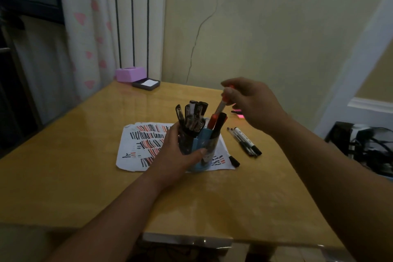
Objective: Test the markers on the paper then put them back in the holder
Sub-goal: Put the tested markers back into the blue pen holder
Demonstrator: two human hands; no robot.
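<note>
A light blue holder (203,137) full of black and red markers stands on a sheet of paper (136,149) covered in black and red strokes. My left hand (176,153) grips the holder from the left, thumb across its front. My right hand (253,104) pinches a red-capped marker (220,107) by its upper end; the marker slants down with its lower end in the right side of the holder. Two or three black-capped markers (244,141) lie on the table right of the paper, and another black one (234,160) lies at the paper's right edge.
The wooden table (85,176) has a pink box (129,73) and a dark tray with white notes (146,84) at its far left corner. A pink object (239,114) lies behind my right hand. Cables and dark equipment (365,147) sit beyond the table's right edge.
</note>
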